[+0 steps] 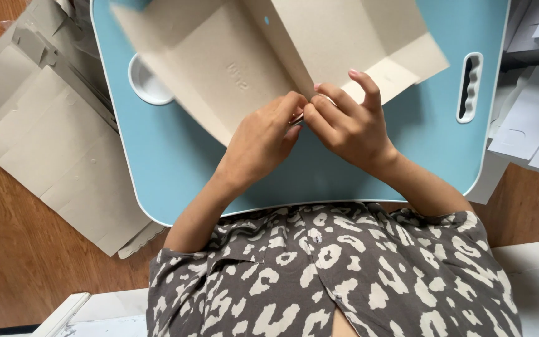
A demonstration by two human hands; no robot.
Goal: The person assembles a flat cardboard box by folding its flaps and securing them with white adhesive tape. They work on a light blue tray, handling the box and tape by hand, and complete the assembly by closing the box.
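Observation:
A flat grey-brown cardboard box blank (232, 68) lies partly folded on a light blue lap table (176, 168), one panel standing up along a crease. My left hand (260, 140) pinches the near end of that crease with thumb and fingers closed on the cardboard. My right hand (347, 122) meets it from the right, fingers curled onto the same folded edge, index finger raised. Both hands touch each other at the fold.
A round white cup recess (146, 81) sits at the table's left, a wavy slot (469, 87) at its right. A stack of flat cardboard blanks (51, 143) lies on the wooden floor at left. White flat sheets (534, 118) pile at right.

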